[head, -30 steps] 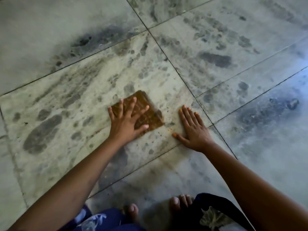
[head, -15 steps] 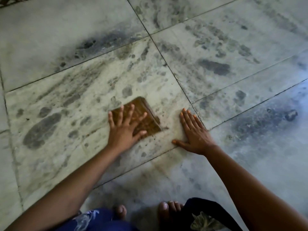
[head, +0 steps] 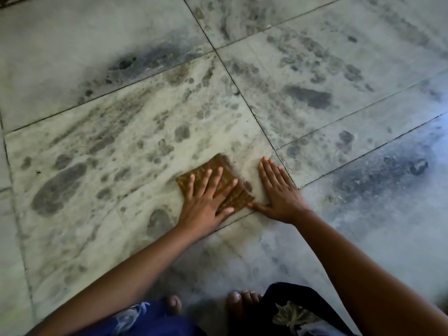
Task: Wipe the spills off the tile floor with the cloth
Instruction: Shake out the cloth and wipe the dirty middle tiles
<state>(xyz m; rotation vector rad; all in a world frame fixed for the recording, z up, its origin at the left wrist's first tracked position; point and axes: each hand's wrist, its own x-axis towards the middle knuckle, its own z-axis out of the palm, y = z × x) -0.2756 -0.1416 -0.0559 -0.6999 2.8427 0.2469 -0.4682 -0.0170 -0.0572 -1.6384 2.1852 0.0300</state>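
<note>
— Position of the cloth (head: 213, 181)?

— Folded, brown, lying flat on the tile floor (head: 121, 146), close to the grout line that runs along the tile's near edge.

— Left hand (head: 206, 202)?

— Palm down on the cloth, fingers straight and spread, pressing; the grip is fully open, nothing curled round the fabric.

— Right hand (head: 281, 195)?

— Flat on the bare tile just beside the cloth, fingers straight and together, grip open, holding nothing. The thumb tip reaches the cloth's near right corner; contact cannot be confirmed.

— Floor condition?

— Dark blotches and streaks (head: 58, 187) across several tiles, heaviest left of the cloth and on the far tiles.

— Anything else?

— Bare toes (head: 242, 299) and dark blue clothing (head: 155, 318) at the bottom edge.
</note>
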